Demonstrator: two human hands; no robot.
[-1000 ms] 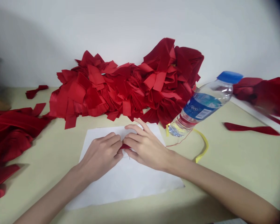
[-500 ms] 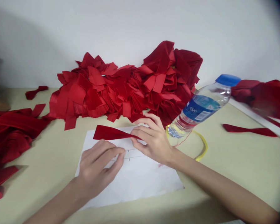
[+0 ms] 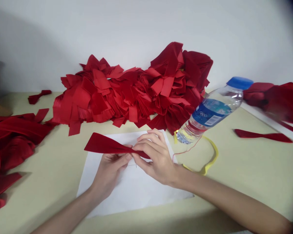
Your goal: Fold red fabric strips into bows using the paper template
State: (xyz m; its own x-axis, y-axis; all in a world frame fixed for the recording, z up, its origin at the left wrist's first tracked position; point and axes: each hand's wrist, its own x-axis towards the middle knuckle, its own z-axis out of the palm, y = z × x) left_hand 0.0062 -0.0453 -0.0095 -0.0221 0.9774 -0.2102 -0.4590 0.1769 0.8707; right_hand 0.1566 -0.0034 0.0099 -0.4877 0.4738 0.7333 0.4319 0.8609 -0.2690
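Both hands pinch a red velvet ribbon piece [image 3: 104, 143] at its gathered middle, above a white sheet of paper [image 3: 136, 198] marked with thin lines. My left hand [image 3: 112, 169] is closed on the ribbon from below, thumb on top near the gather. My right hand [image 3: 155, 157] grips it just to the right, its fingers curled over and covering part of the ribbon's right end. The ribbon's left end flares out flat. A thin red thread [image 3: 185, 151] runs across the table from beside my right hand.
Behind the paper lies a large heap of red ribbon pieces [image 3: 107, 97]. A water bottle [image 3: 210, 112] stands right of it, near a yellow tape measure or strip [image 3: 213, 154]. A gathered ribbon piece [image 3: 261, 135] lies at right. More red fabric [image 3: 12, 139] lies at left.
My left hand has come up to the ribbon and now pinches it beside the right hand. The ribbon has moved left and slightly nearer; my right hand has shifted down a little.
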